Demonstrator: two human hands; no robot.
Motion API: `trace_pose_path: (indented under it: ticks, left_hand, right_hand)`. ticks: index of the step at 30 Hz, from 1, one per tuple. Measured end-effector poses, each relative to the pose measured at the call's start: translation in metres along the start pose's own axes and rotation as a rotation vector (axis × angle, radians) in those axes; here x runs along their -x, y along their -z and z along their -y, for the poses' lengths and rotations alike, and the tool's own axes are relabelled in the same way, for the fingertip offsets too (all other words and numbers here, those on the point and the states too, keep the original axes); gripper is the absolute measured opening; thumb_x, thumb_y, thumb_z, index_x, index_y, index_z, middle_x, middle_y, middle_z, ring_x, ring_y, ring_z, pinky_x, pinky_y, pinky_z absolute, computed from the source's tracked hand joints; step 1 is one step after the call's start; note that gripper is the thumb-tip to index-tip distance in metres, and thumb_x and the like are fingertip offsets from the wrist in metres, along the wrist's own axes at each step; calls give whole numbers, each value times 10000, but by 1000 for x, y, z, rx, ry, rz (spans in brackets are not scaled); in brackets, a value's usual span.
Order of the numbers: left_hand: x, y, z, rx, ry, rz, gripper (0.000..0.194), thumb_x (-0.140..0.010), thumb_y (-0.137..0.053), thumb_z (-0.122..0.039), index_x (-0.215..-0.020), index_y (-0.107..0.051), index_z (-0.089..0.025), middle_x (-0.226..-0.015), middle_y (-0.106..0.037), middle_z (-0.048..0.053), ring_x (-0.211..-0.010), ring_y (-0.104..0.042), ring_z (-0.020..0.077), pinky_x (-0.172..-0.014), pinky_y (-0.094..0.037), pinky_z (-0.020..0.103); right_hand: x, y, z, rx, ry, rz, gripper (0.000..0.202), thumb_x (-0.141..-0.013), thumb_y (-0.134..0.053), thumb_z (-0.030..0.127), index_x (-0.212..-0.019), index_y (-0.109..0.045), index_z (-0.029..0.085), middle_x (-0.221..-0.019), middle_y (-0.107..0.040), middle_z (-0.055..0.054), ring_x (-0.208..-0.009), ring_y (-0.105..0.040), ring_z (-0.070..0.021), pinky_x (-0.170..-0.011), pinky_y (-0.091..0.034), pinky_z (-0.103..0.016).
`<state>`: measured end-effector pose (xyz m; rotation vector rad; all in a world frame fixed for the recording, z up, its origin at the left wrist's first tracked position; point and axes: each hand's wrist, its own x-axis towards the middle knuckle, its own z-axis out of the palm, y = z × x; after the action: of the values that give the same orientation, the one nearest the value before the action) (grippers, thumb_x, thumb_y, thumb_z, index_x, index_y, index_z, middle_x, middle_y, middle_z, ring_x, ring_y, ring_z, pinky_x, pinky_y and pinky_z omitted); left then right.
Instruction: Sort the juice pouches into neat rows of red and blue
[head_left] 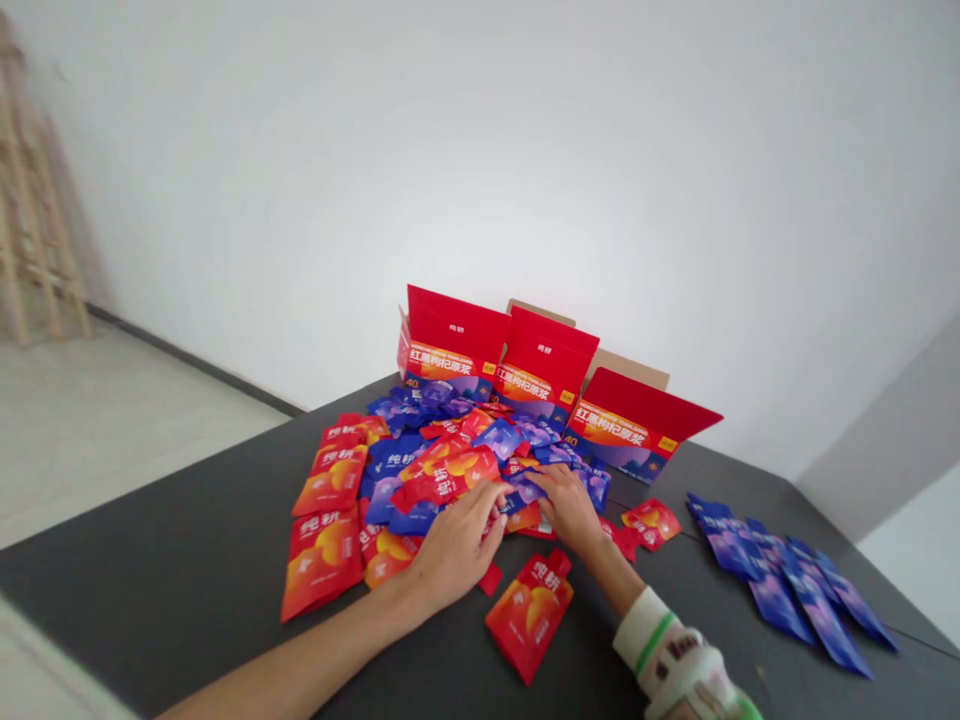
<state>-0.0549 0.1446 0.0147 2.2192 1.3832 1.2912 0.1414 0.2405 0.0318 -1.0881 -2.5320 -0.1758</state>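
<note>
Over the front of a mixed heap of red and blue pouches, both my hands work close together. My left hand (463, 535) has its fingers curled in at the left end of a blue pouch (525, 490); what lies inside them is hidden. From the other side, my right hand (568, 508) pinches that blue pouch with bent fingers. Just below the hands, a single red pouch (531, 612) with orange fruit printed on it lies flat on the dark table. More red pouches (442, 476) rest on top of the heap, left of the hands.
Three open red cartons, a left one (450, 345), a middle one (541, 365) and a right one (626, 425), stand behind the heap. Overlapping red pouches (326, 555) line its left side. Several blue pouches (784, 575) lie at the right of the table (187, 560). A white wall rises behind.
</note>
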Motion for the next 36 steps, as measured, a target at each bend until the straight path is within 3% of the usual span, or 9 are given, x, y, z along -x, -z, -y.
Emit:
trace_pose_path:
  ticks: [7, 13, 17, 20, 23, 27, 32, 34, 36]
  left_hand:
    - [-7, 9, 1, 158, 57, -71, 191, -960, -446, -242, -1110, -560, -214, -1041, -650, 62, -925, -636, 205, -851, -515, 347]
    - [-12, 18, -4, 275, 106, -76, 183, -951, -483, -294, -1055, -597, -197, -1013, -653, 68, -926, -626, 215, -843, -499, 360]
    - [-14, 20, -9, 582, 234, 42, 240, -919, -550, -399, -1001, -633, -189, -965, -668, 62, -916, -635, 221, -798, -506, 343]
    - [-11, 22, -15, 983, 353, 289, 364, -898, -558, -523, -1025, -641, -192, -1007, -696, 74, -964, -660, 231, -832, -518, 365]
    - [-4, 23, -26, 1264, 417, 519, 455, -875, -556, -602, -1013, -664, -182, -1027, -722, 93, -982, -676, 235, -876, -520, 390]
    - [2, 18, -35, 1379, 604, 336, 319, -799, -732, -459, -895, -692, -158, -836, -731, 29, -811, -683, 159, -777, -532, 265]
    - [0, 14, -32, 1256, 640, 172, 325, -784, -742, -438, -910, -699, -142, -836, -739, 40, -798, -680, 175, -729, -528, 261]
    - [0, 15, -32, 1163, 610, 159, 348, -777, -747, -449, -919, -709, -133, -875, -748, 55, -788, -676, 185, -722, -524, 278]
    - [1, 17, -34, 1115, 565, 181, 360, -785, -736, -462, -951, -709, -144, -907, -750, 52, -784, -673, 190, -724, -520, 291]
  right_hand:
    - [24, 20, -26, 93, 32, 43, 280, -827, -643, 162, -1085, -719, 239, -1044, -669, -99, -1028, -597, -263, -945, -475, -431]
    - [47, 62, -34, -34, 38, 22, 166, -901, -594, 306, -969, -727, 234, -898, -652, -67, -846, -608, -203, -742, -497, -317]
    - [63, 76, -5, 16, -13, -299, 126, -899, -590, 302, -906, -685, 220, -828, -608, -58, -787, -561, -206, -732, -472, -347]
    - [77, 66, 38, 64, -26, -547, 72, -871, -603, 243, -933, -637, 226, -822, -587, -57, -753, -534, -205, -690, -455, -348]
    - [82, 44, 82, 105, 47, -566, 104, -828, -583, 152, -884, -600, 239, -835, -580, -59, -731, -521, -201, -657, -436, -340]
    - [76, 19, 117, 75, 54, -456, 162, -777, -540, 82, -795, -546, 243, -819, -564, -52, -717, -507, -203, -645, -436, -331]
    - [65, 21, 126, -188, 113, -283, 150, -817, -658, 260, -902, -541, 220, -886, -602, -55, -844, -553, -234, -774, -472, -373]
    - [63, 30, 121, -330, 23, -324, 120, -852, -636, 285, -869, -534, 223, -843, -587, -37, -802, -546, -209, -734, -458, -341]
    - [59, 41, 114, -423, -201, -486, 110, -864, -624, 285, -877, -533, 225, -831, -564, -29, -793, -532, -199, -730, -440, -331]
